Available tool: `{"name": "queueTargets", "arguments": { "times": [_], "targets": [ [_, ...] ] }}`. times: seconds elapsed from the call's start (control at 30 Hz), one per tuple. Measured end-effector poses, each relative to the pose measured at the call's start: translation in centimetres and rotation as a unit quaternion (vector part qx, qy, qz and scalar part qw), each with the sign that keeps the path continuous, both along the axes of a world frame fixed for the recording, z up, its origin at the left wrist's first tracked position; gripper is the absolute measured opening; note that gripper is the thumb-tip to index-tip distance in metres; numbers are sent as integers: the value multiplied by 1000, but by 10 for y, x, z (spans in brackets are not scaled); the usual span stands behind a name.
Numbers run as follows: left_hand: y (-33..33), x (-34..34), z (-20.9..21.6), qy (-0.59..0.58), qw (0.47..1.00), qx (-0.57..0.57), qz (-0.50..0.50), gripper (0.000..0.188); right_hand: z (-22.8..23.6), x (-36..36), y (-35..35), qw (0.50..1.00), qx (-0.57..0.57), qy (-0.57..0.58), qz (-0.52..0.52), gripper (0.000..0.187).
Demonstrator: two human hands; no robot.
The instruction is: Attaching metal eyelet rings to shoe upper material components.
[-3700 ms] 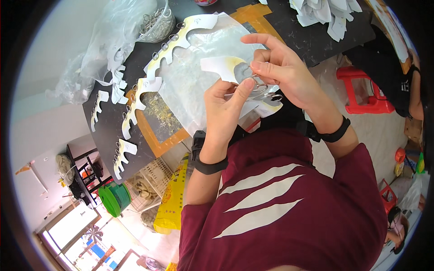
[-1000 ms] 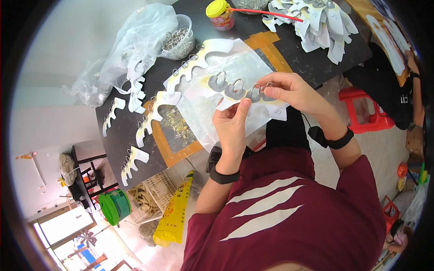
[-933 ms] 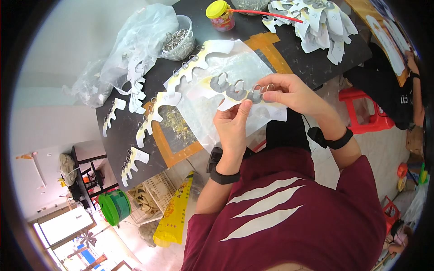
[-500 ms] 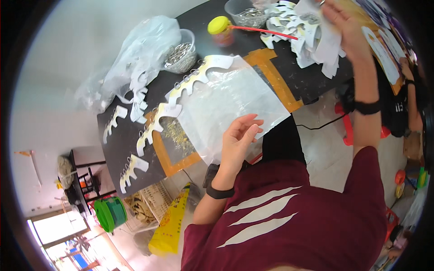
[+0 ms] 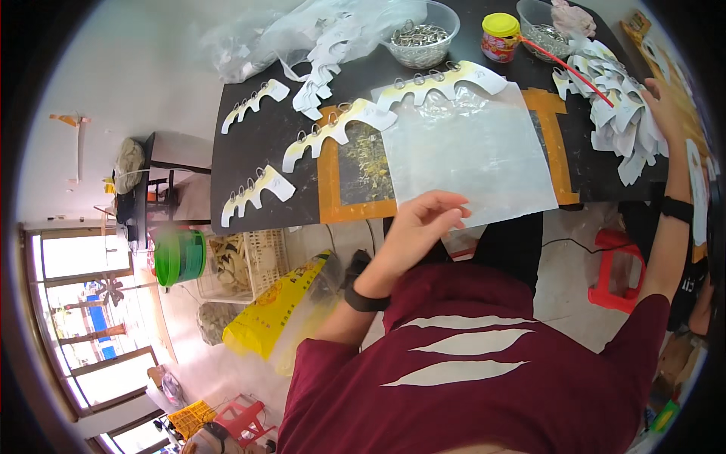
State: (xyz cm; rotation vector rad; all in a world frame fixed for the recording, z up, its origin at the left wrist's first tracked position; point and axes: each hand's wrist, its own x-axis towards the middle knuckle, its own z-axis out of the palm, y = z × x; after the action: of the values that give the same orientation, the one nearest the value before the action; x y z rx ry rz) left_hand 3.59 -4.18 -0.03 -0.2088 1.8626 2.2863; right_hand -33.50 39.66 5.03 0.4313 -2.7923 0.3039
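My left hand (image 5: 427,231) hovers at the table's near edge, fingers loosely curved and thumb apart, with nothing in it. It is just in front of a translucent plastic bag (image 5: 476,151) lying flat. At the right, my right hand (image 5: 665,110) reaches to the edge of a heap of scalloped white paper pieces (image 5: 624,125); its fingers look stretched out against the heap. Along the bag's far edge lies a scalloped white strip with metal rings (image 5: 454,85). Left of the bag is another ringed strip (image 5: 340,130). Two smaller ringed strips (image 5: 257,194) lie farther left.
A clear bowl of metal rings (image 5: 421,41) stands at the back, beside crumpled plastic (image 5: 287,38). Right of it are a yellow-lidded jar (image 5: 501,38), a red stick (image 5: 563,68) and a second bowl (image 5: 544,38). Brown tape (image 5: 556,144) marks the black table. A red stool (image 5: 616,272) stands below.
The view has turned, so the table now appears more level. My right hand has come lower beside the paper heap. The left hand keeps its pose near the bag.
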Motion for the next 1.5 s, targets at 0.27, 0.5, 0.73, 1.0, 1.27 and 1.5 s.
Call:
{"name": "queueTargets", "arguments": {
  "times": [0.27, 0.5, 0.73, 1.0, 1.27, 1.5],
  "targets": [
    [-144, -3, 26, 34, 941, -280, 188, 24, 54, 67, -121, 965, -164, -6, 207, 29],
    [-226, 0, 6, -21, 752, -608, 253, 28, 7, 151, -291, 862, -159, -271, 397, 19],
    [-229, -5, -6, -27, 751, -633, 186, 31, -12, 173, -400, 824, -136, -313, 453, 22],
    [-232, 0, -5, -31, 815, -539, 212, 28, -45, 159, -456, 874, -72, -233, 421, 32],
    [-415, -46, 1, -1, 795, -517, 318, 32, -27, 170, -465, 865, -91, -242, 430, 28],
    [-473, -107, -16, -251, 704, -624, 230, 44, -6, 193, -448, 859, -109, -269, 421, 20]
  ]
}}
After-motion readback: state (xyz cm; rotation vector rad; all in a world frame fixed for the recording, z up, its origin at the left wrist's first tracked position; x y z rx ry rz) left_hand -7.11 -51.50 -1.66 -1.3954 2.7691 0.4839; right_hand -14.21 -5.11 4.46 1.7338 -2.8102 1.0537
